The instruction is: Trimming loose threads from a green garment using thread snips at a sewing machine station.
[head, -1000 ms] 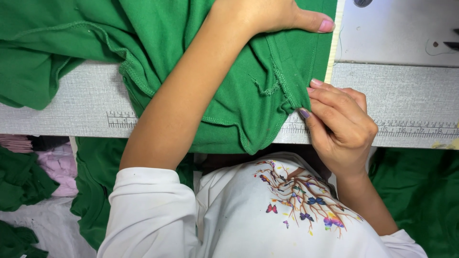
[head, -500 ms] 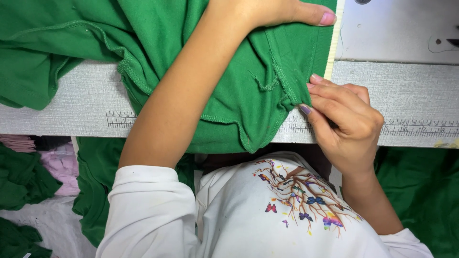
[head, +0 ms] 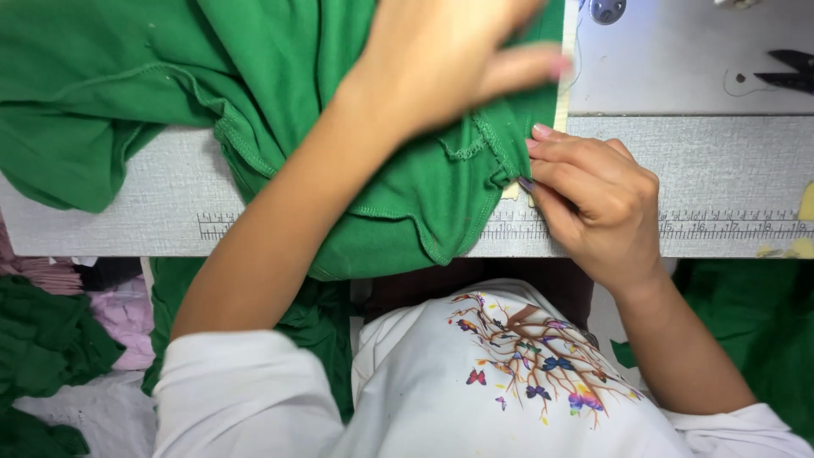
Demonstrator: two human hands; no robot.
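Bare grey table point(head: 721, 170) right of the green garment point(head: 280, 102); black scissors point(head: 788, 80) far right.

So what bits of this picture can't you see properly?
Head view only:
- Left hand: blurred, with its fingertips cut off by the top edge.
- Green garment: the part under that hand and forearm is hidden.
- Right hand: its fingertips tuck behind the cloth edge.
- Ruler strip: the cloth covers its middle.
- Black scissors: cut off by the right edge.

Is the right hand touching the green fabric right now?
Touching. The head view shows the right hand with fingertips pressed against the stitched edge of the green fabric.
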